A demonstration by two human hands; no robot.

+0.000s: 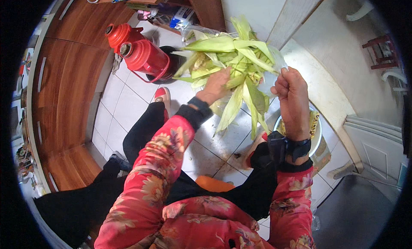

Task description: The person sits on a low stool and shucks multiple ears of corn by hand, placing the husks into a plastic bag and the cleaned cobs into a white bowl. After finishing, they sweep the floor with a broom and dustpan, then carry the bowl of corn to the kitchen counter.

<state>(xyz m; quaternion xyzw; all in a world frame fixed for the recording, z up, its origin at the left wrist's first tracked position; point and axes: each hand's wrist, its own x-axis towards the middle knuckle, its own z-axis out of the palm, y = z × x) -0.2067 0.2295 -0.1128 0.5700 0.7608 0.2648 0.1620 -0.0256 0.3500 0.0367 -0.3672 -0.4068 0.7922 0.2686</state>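
Observation:
A large heap of pale green corn husks (239, 55) lies in front of me, bulging out of a clear plastic bag (270, 83). My left hand (217, 84) reaches into the near left side of the heap; its fingertips are hidden among the leaves. On the other side, my right hand (289, 91) is closed around the bag's gathered edge, just right of the husks. Partly behind my right wrist stands a white bowl (318, 141) with corn cobs (313, 123) in it. Several long husk leaves hang over the near side towards the tiled floor (209, 149).
Two red thermos flasks (145, 57) stand at the left near wooden cabinets (70, 71). Behind the husks is a wooden shelf unit (206, 10). A brush (342, 171) lies at the right near the door frame (354, 123). Another person's shoe (120, 160) shows at the left.

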